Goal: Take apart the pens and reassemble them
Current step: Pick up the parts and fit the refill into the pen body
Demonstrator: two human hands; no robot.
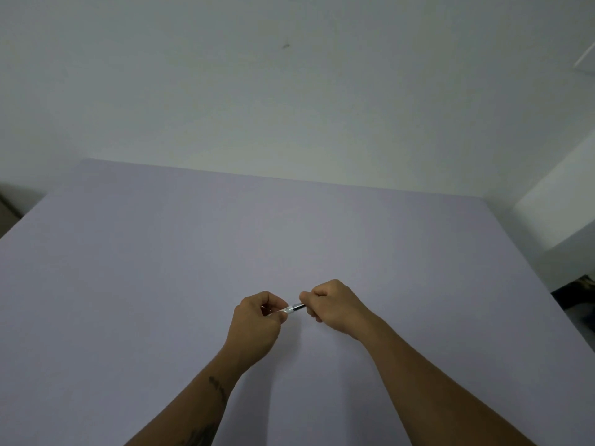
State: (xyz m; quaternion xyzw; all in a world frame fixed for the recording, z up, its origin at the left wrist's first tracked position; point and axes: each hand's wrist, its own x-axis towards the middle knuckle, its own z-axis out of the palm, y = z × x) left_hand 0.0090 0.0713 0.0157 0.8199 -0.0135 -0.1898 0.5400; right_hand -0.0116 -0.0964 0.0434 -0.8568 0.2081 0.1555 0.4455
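Note:
One pen [294,308] is held level just above the lilac table [225,239], between both hands. Only a short stretch shows: a dark barrel section toward the right and a silver-white section toward the left. My left hand [256,320] pinches the pale end with thumb and fingers. My right hand [331,305] is closed in a fist around the dark end. The rest of the pen is hidden inside the hands. I cannot tell whether the two parts are joined or slightly apart.
A pale wall [289,91] rises behind the table's far edge. To the right a white wall or cabinet [560,214] stands beside the table, with a dark object [579,294] low on the floor there.

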